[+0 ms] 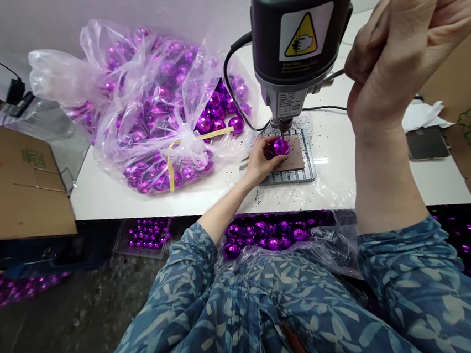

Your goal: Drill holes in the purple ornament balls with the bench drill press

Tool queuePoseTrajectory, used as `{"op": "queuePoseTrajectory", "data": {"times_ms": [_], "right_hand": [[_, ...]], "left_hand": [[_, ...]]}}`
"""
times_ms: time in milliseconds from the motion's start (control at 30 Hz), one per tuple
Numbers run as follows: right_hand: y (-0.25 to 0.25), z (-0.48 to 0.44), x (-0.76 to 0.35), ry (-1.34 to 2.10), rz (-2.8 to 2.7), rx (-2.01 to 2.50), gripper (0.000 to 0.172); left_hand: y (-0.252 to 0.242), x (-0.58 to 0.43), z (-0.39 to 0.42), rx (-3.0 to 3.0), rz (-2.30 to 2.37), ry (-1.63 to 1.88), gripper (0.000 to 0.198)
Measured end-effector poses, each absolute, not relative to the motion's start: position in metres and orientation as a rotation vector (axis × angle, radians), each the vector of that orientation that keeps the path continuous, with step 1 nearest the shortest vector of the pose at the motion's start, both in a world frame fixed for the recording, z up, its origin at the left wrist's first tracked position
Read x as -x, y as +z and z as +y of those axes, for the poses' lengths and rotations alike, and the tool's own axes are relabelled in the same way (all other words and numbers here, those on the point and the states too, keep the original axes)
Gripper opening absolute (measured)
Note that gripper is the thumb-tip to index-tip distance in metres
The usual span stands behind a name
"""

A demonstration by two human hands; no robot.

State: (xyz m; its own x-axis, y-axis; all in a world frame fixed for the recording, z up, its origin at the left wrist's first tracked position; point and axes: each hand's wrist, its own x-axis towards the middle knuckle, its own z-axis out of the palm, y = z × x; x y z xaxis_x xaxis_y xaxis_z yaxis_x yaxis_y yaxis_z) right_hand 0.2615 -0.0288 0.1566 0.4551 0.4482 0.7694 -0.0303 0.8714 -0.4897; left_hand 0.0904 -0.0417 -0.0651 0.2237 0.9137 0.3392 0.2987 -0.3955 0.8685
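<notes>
My left hand [262,160] pinches a shiny purple faceted ball [281,146] on a small brown block [295,154] that lies on the grey ribbed base [302,174] of a bench drill. The drill's dark head [296,23] hangs right above the ball, its bit tip just over it. My right hand [406,43] is raised at the right of the drill head, fist closed round the thin metal feed lever [336,74].
A large clear plastic bag [145,107] full of purple balls lies on the white table at left. More purple balls [266,237] sit in a bag on my lap and a tray [147,235] below. Cardboard boxes [10,176] flank both sides; a phone [427,144] lies right.
</notes>
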Motion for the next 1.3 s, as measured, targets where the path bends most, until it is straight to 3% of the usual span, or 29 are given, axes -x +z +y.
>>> {"op": "queuePoseTrajectory", "data": {"times_ms": [533, 833, 1133, 1300], "right_hand": [[0.146, -0.04, -0.259, 0.269, -1.083, 0.423, 0.075], [0.124, -0.06, -0.258, 0.261, -1.137, 0.443, 0.077], [0.095, -0.041, -0.255, 0.094, -0.982, 0.377, 0.09], [0.075, -0.032, -0.263, 0.036, -0.984, 0.363, 0.087]], "left_hand": [[-0.078, -0.096, -0.047, -1.841, 0.974, 1.174, 0.056], [-0.076, -0.098, -0.052, -1.754, 0.992, 1.2, 0.055], [-0.074, -0.098, -0.052, -1.744, 1.044, 1.153, 0.053], [-0.073, -0.098, -0.053, -1.786, 1.068, 1.156, 0.053]]}}
